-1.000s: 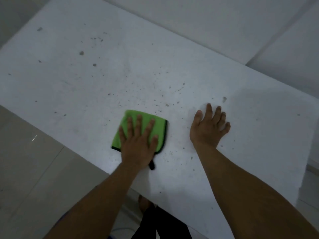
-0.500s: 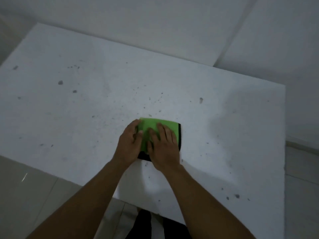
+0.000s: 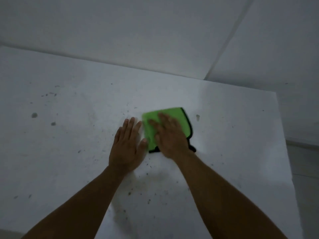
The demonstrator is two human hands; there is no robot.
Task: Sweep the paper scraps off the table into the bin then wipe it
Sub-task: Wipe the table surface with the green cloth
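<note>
plainly, the right hand (image 3: pixel 170 135) lay flat on the green cloth (image 3: pixel 165 128), fingers spread to press it for wiping mid-tabletop (image 3: pixel 69 152); the left hand (image 3: pixel 126 146) rested just beside it, fingers together, likely bracing. no scraps or bin showed.

Dim light falls on plain white walls (image 3: pixel 155 31) meeting at a corner behind.

No text, label, brand, number or sign can be read anywhere. The white table (image 3: pixel 69 152) carries only dark specks, and the green cloth (image 3: pixel 174 118) is plain with a black edge
</note>
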